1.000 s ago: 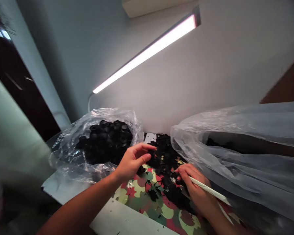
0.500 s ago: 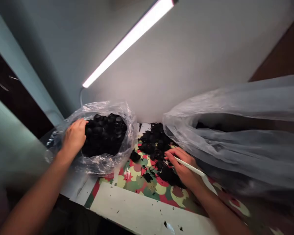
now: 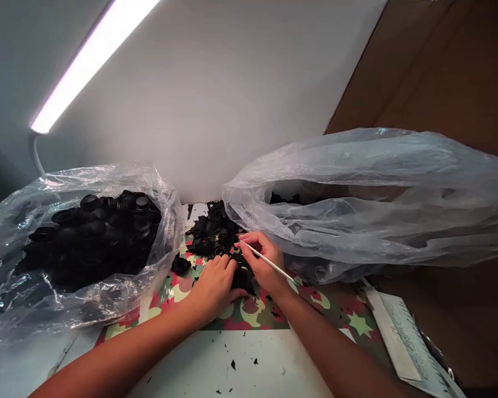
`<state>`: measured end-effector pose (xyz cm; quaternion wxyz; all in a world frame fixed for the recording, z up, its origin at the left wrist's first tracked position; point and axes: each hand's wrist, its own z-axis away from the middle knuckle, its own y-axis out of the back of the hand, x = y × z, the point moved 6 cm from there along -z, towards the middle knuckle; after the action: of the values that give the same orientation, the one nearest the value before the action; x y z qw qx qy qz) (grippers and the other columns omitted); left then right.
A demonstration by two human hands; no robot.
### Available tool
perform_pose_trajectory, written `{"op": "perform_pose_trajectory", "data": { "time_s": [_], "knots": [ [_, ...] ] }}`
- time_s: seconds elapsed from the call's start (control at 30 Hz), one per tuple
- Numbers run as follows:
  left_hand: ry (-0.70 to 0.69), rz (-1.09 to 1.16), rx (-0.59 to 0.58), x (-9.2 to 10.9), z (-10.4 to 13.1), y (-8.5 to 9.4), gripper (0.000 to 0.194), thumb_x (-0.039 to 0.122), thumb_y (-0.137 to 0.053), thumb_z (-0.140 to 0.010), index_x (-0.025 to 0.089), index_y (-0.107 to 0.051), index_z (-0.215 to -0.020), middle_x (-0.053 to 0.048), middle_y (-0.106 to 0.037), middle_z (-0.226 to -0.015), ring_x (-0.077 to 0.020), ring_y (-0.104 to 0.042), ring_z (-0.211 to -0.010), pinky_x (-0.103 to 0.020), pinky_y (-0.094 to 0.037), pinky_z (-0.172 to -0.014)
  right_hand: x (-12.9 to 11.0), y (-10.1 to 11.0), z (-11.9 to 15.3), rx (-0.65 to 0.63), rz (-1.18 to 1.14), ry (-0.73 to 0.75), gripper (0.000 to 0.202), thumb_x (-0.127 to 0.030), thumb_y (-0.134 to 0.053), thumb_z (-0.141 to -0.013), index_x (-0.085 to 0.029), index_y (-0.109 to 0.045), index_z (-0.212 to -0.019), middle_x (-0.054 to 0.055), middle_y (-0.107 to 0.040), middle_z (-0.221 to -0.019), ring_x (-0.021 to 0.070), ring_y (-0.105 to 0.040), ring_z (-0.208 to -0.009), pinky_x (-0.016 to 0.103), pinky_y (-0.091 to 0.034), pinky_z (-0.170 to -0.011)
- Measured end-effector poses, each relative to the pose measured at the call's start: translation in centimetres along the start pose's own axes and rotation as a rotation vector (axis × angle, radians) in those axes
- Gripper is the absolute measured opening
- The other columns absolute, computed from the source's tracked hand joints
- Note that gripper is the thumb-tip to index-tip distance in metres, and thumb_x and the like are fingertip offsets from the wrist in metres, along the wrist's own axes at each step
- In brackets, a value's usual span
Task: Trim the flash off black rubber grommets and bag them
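On the left, one clear bag (image 3: 166,287) holds ribbed black caps (image 3: 103,232), too heaped to count, beside the patterned cover (image 3: 361,323) on the table (image 3: 216,359). My left hand (image 3: 213,284) lies palm down with fingers bent at the black scraps (image 3: 213,224), its hold unclear, while my right hand (image 3: 269,279) grips one white stick (image 3: 276,268) over the cover, slanting from upper left to lower right. Rightward are a second bag (image 3: 357,232) and one card (image 3: 402,337) with unreadable handwriting.
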<state>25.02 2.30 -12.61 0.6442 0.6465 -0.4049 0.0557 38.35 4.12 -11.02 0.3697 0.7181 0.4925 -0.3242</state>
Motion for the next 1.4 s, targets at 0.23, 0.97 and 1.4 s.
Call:
{"op": "perform_pose_trajectory", "data": {
  "time_s": [0.23, 0.97, 1.4],
  "knots": [
    [0.107, 0.425, 0.083, -1.8, -0.2, 3.3, 0.023, 0.011, -0.060, -0.075, 0.022, -0.053, -0.094, -0.001, -0.067, -0.089, -0.0189, -0.065, -0.081, -0.029, -0.051, -0.069, -1.8, 0.3, 0.4, 0.010, -0.031, 0.023, 0.012, -0.031, -0.058, -0.090, -0.023, -0.064, -0.083, 0.006, -0.075, -0.087, 0.0206, -0.071, -0.081, 0.033, -0.057, -0.075],
    [0.174, 0.590, 0.274, -3.1, 1.7, 5.2, 0.053, 0.017, -0.071, -0.072, 0.023, -0.060, -0.123, -0.004, -0.068, -0.100, -0.0245, -0.063, -0.097, -0.035, -0.047, -0.086, -3.8, -2.3, 2.5, -0.260, 0.176, 0.378, 0.013, -0.018, -0.053, -0.097, -0.025, -0.063, -0.092, 0.008, -0.078, -0.111, 0.0231, -0.073, -0.100, 0.039, -0.057, -0.088],
    [0.138, 0.659, 0.337, -2.6, 1.9, 5.8, 0.058, 0.019, -0.078, -0.076, 0.029, -0.062, -0.130, 0.001, -0.066, -0.089, -0.0184, -0.062, -0.082, -0.030, -0.049, -0.078, -1.4, -2.5, 2.1, -0.151, 0.259, 0.174, 0.017, -0.019, -0.045, -0.099, -0.023, -0.061, -0.100, 0.006, -0.072, -0.093, 0.0213, -0.069, -0.086, 0.033, -0.053, -0.079]
  ]
}}
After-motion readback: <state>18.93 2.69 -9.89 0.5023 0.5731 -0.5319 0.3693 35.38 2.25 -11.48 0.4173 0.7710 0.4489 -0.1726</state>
